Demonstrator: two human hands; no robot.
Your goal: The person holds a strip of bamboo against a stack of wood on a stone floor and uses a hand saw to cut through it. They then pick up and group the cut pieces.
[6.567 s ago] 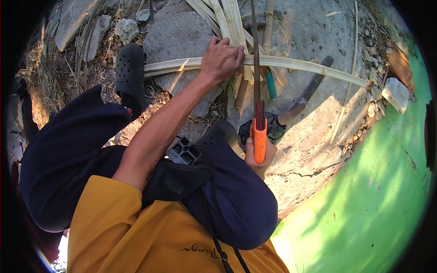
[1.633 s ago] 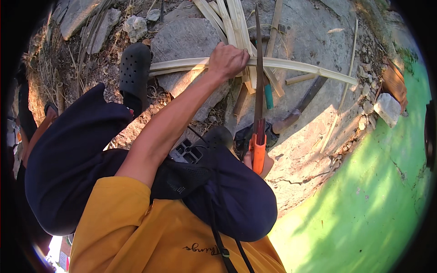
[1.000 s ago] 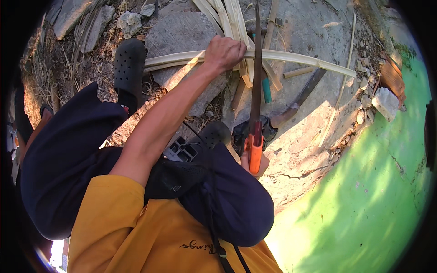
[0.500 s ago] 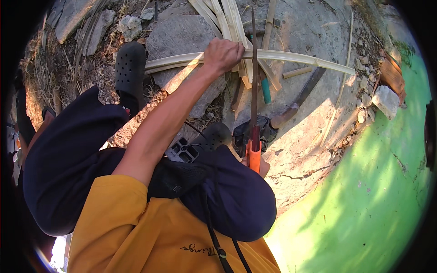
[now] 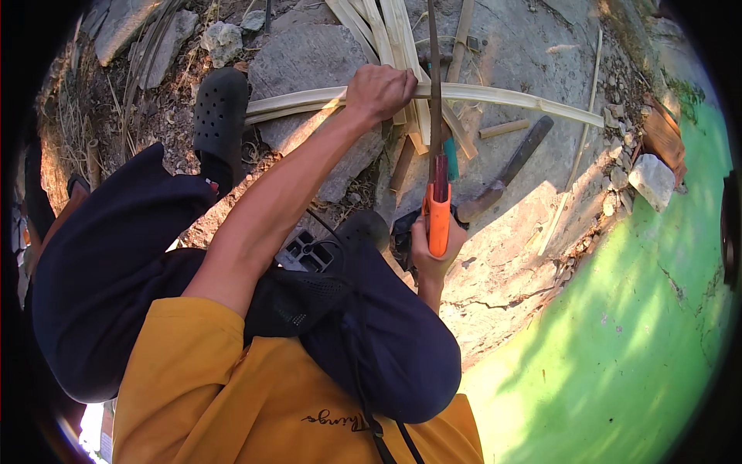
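My left hand (image 5: 380, 93) is closed in a fist around pale, split bamboo-like strips (image 5: 514, 98) that lie crosswise over other strips. In my right hand (image 5: 427, 254) is the orange handle of a handsaw (image 5: 438, 220). Its long dark blade points away from me and crosses the held strips just right of my left fist. The cutting edge's contact with the strips is too fine to make out. Beneath the crossing, more pale strips (image 5: 396, 35) run toward the far side. A tool with a teal handle (image 5: 450, 158) lies partly hidden under the blade.
A big knife with a dark blade (image 5: 528, 151) lies on the stone slab to the right, near a short cut piece (image 5: 504, 128). A thin stick (image 5: 572, 178), a white rock (image 5: 652, 181) and green ground (image 5: 618, 332) are farther right. My dark clog (image 5: 221, 112) is left.
My right hand has pushed the saw forward, away from me, and has come out from behind my knee. The left hand stays in place on the strips.
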